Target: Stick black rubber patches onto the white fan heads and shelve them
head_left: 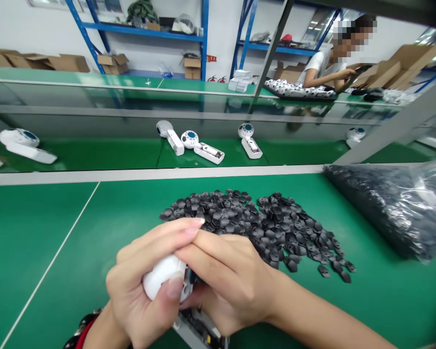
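Note:
My left hand [145, 283] is closed round the rounded white head of a handheld device [163, 276], its thumb pressed on the near side. Against the same head, my right hand [236, 278] grips from the right, its fingers overlapping the left fingertips. Below the hands the device's grey handle [196, 332] points down, with dark inner parts showing. Much of the device is hidden by my fingers. Just beyond my hands lies a wide pile of small black plastic pieces [236, 218] on the green table.
Past a white ledge, similar white devices [209, 152] lie on a green conveyor strip. A clear plastic bag [392, 208] of dark pieces sits at the right. Across the line, a person [323, 72] works by a tray [301, 92] of white parts. Blue shelves [145, 31] stand behind.

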Demonstrator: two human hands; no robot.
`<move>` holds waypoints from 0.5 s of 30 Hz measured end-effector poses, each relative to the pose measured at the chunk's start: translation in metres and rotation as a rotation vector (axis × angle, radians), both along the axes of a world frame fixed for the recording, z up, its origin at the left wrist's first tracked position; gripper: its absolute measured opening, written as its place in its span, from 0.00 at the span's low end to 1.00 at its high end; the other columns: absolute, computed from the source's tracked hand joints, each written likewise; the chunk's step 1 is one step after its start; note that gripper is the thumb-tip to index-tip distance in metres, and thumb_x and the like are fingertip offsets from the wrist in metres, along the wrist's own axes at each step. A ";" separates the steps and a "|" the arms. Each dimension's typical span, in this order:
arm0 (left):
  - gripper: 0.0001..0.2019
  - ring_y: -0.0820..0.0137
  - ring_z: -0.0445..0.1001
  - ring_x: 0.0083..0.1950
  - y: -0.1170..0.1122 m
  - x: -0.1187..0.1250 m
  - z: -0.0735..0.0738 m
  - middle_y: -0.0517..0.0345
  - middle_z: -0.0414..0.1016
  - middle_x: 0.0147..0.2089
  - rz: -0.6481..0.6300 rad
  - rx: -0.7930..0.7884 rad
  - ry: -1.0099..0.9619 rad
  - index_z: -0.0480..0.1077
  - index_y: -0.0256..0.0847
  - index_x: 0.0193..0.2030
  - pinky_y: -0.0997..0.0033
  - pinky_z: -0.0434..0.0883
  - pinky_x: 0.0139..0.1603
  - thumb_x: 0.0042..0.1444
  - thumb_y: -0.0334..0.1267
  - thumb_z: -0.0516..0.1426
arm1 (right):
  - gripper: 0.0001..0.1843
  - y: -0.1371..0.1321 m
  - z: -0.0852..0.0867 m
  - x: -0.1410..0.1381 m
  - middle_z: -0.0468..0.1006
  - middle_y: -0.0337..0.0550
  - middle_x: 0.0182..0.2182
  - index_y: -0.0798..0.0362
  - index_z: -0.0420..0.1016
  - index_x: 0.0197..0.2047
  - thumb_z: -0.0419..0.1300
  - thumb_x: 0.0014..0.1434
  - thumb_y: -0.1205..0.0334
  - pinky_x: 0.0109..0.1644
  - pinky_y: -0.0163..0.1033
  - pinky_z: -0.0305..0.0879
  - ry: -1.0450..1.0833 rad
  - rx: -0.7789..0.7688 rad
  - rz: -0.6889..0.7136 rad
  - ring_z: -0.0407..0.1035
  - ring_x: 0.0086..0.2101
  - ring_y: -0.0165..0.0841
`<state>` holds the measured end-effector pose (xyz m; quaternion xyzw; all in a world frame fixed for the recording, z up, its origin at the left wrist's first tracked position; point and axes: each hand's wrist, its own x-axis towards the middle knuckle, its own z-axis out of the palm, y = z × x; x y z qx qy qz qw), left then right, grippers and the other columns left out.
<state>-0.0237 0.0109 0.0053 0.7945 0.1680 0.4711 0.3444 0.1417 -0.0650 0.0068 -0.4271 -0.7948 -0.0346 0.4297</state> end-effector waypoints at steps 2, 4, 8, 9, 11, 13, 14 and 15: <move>0.17 0.69 0.79 0.56 -0.002 -0.002 -0.005 0.69 0.80 0.57 0.017 -0.025 -0.002 0.76 0.56 0.58 0.74 0.74 0.60 0.64 0.39 0.57 | 0.18 -0.001 -0.001 -0.001 0.81 0.54 0.51 0.61 0.72 0.56 0.56 0.69 0.59 0.54 0.37 0.78 0.015 0.003 -0.023 0.78 0.51 0.40; 0.18 0.68 0.79 0.56 -0.002 -0.002 -0.010 0.69 0.80 0.57 0.020 -0.032 0.000 0.76 0.55 0.58 0.73 0.74 0.61 0.63 0.37 0.57 | 0.17 -0.001 -0.002 -0.001 0.82 0.53 0.50 0.60 0.73 0.56 0.54 0.70 0.59 0.53 0.38 0.78 0.032 0.000 -0.030 0.78 0.51 0.39; 0.16 0.65 0.79 0.56 0.001 0.002 -0.011 0.67 0.81 0.55 0.035 -0.112 0.010 0.78 0.56 0.54 0.69 0.74 0.60 0.63 0.38 0.57 | 0.17 0.002 0.003 0.003 0.82 0.50 0.51 0.56 0.73 0.56 0.58 0.69 0.56 0.52 0.38 0.76 0.072 -0.106 -0.022 0.78 0.49 0.37; 0.14 0.65 0.79 0.55 0.003 0.004 -0.009 0.67 0.82 0.54 0.056 -0.152 0.002 0.80 0.56 0.52 0.69 0.74 0.60 0.63 0.39 0.58 | 0.19 0.001 0.006 0.003 0.81 0.49 0.53 0.55 0.73 0.58 0.61 0.68 0.55 0.54 0.40 0.75 0.097 -0.155 -0.023 0.77 0.50 0.38; 0.11 0.63 0.78 0.54 0.006 0.007 -0.005 0.66 0.83 0.50 0.140 -0.250 -0.070 0.82 0.54 0.47 0.68 0.74 0.59 0.62 0.42 0.59 | 0.33 -0.005 0.010 0.001 0.74 0.51 0.61 0.52 0.66 0.66 0.67 0.63 0.48 0.59 0.44 0.72 0.163 -0.321 -0.028 0.73 0.56 0.42; 0.09 0.62 0.78 0.51 0.011 0.009 -0.002 0.65 0.82 0.48 0.218 -0.358 -0.210 0.82 0.51 0.43 0.66 0.75 0.54 0.61 0.43 0.58 | 0.52 -0.012 0.013 -0.001 0.70 0.54 0.65 0.48 0.51 0.75 0.70 0.57 0.42 0.57 0.46 0.74 0.239 -0.575 0.000 0.71 0.59 0.45; 0.09 0.62 0.78 0.50 0.014 0.010 -0.002 0.66 0.81 0.49 0.235 -0.412 -0.265 0.81 0.50 0.43 0.66 0.75 0.52 0.61 0.43 0.58 | 0.55 -0.014 0.015 -0.001 0.71 0.53 0.63 0.46 0.47 0.76 0.71 0.56 0.44 0.52 0.45 0.76 0.278 -0.709 0.010 0.74 0.56 0.45; 0.10 0.62 0.77 0.50 0.018 0.010 -0.003 0.65 0.79 0.51 0.246 -0.452 -0.278 0.79 0.49 0.45 0.67 0.75 0.51 0.62 0.43 0.57 | 0.53 -0.015 0.017 0.002 0.74 0.50 0.60 0.43 0.47 0.76 0.71 0.56 0.47 0.46 0.42 0.78 0.319 -0.828 0.012 0.77 0.51 0.42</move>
